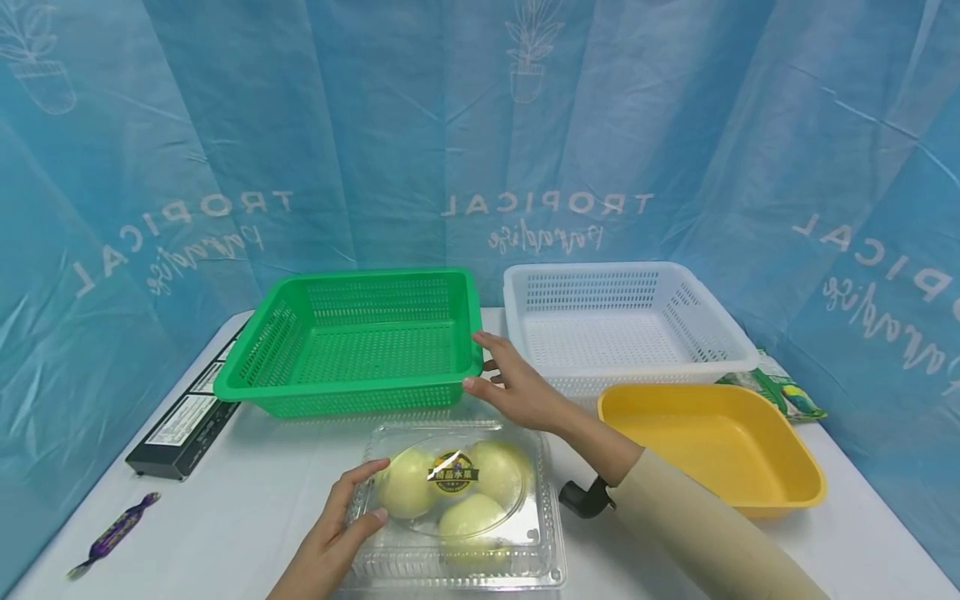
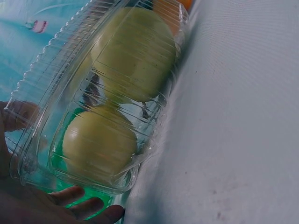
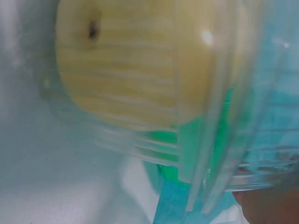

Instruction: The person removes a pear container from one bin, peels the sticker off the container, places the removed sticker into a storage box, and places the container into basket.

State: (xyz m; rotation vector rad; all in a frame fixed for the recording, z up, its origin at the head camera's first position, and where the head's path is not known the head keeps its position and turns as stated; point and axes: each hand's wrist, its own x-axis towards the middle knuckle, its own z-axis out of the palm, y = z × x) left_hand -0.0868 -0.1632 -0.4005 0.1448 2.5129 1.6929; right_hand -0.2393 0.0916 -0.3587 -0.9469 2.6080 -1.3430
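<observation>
Both my hands out in front, low over the table.
My left hand [image 1: 333,533] curls its thumb and fingers in a grip; my right hand [image 1: 517,387], beige-sleeved, reaches forward with fingers loosely spread.

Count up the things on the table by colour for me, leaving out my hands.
Green: 2, the green basket and the green packet
White: 1, the white basket
Yellow: 1, the yellow tub
Clear: 1, the clear fruit box with pale yellow fruit inside
Black: 1, the black box
Purple: 1, the wrapped candy
Total: 7
</observation>
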